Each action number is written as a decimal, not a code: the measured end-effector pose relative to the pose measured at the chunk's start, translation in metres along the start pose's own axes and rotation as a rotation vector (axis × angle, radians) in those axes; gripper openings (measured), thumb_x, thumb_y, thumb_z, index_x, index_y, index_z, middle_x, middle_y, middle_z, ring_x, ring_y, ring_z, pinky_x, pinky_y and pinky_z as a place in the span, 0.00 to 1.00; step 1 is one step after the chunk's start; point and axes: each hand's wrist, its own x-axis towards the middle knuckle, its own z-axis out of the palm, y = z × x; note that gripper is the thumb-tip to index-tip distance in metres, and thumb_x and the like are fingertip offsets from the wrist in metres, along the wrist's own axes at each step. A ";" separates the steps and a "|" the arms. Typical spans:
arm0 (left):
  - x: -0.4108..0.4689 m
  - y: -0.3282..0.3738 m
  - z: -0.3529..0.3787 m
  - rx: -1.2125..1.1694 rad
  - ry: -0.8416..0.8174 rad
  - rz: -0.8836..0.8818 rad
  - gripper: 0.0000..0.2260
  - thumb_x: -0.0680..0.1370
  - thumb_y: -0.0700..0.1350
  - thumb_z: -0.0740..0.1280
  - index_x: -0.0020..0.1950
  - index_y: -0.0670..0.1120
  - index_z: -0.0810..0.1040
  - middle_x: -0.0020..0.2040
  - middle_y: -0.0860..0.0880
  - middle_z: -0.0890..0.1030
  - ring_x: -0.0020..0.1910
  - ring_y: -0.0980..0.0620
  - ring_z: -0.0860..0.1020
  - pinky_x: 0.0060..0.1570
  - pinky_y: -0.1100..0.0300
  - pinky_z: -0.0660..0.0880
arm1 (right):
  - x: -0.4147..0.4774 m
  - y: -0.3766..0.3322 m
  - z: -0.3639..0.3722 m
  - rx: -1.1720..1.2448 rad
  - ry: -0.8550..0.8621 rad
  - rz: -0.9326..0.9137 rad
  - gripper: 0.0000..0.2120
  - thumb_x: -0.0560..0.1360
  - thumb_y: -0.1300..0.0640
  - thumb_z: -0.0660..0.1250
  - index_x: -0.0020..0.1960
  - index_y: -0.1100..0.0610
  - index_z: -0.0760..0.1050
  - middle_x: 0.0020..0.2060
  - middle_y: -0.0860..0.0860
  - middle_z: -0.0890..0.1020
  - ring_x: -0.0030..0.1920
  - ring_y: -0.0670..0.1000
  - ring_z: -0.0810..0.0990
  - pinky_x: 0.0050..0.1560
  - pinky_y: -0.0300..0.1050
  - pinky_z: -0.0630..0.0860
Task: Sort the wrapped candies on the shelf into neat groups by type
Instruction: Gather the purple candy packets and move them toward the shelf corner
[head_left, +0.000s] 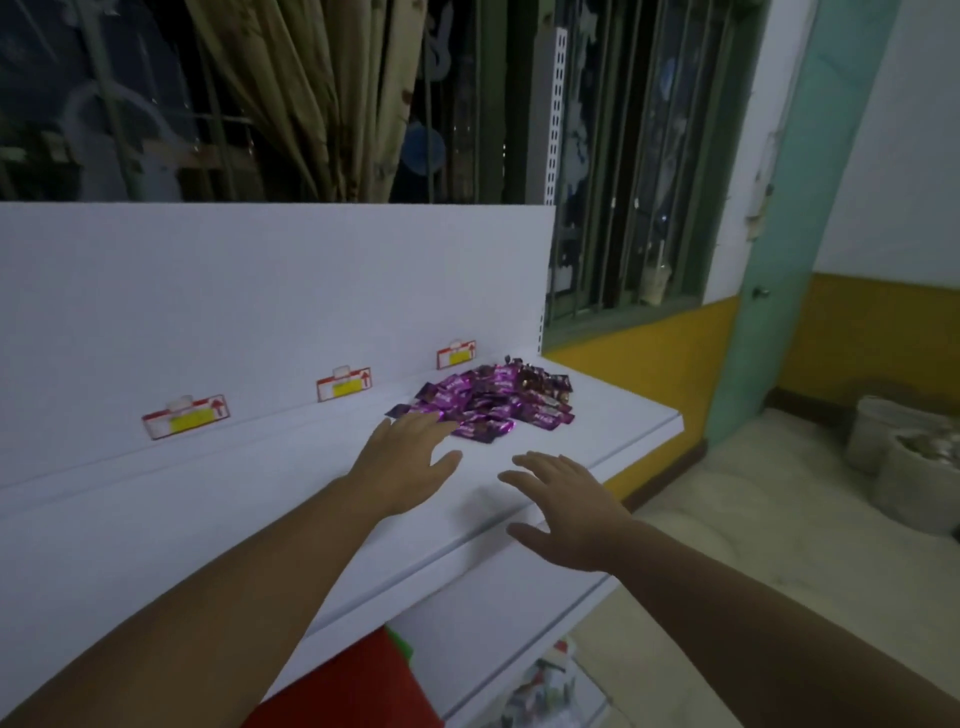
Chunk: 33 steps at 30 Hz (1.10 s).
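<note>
Left hand and right hand are hovering, fingers spread, holding nothing. Candies are lying just beyond the left; drawing one type out first seems wisest.

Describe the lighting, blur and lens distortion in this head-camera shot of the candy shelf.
Head view: dim, bluish light with a dark window behind; the white shelf is the brightest surface, without hard glare. Head view: the wide-angle lens bows the shelf edge and tilts the teal pillar. Head view: the candy pile is soft, wrapper print unreadable; left hand and right hand look slightly blurred, casting only faint shadows.
</note>
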 end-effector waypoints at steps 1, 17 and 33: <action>0.014 0.002 0.005 -0.006 0.002 0.011 0.23 0.79 0.58 0.54 0.73 0.53 0.61 0.74 0.50 0.61 0.73 0.50 0.58 0.71 0.51 0.52 | 0.005 0.014 0.001 -0.002 -0.003 0.003 0.28 0.75 0.38 0.57 0.72 0.46 0.60 0.73 0.50 0.62 0.73 0.50 0.56 0.72 0.50 0.51; 0.133 -0.013 0.052 -0.127 -0.010 -0.073 0.20 0.80 0.54 0.58 0.71 0.51 0.67 0.70 0.51 0.69 0.68 0.53 0.65 0.65 0.59 0.61 | 0.109 0.174 0.022 0.046 0.042 -0.146 0.22 0.76 0.46 0.61 0.68 0.52 0.68 0.66 0.50 0.72 0.66 0.51 0.68 0.64 0.45 0.64; 0.119 -0.060 0.047 -0.306 0.122 -0.896 0.12 0.75 0.51 0.66 0.57 0.49 0.76 0.53 0.47 0.79 0.48 0.51 0.76 0.49 0.60 0.71 | 0.273 0.147 0.055 0.249 -0.100 -0.327 0.14 0.77 0.51 0.60 0.59 0.55 0.75 0.56 0.52 0.76 0.57 0.54 0.74 0.58 0.49 0.71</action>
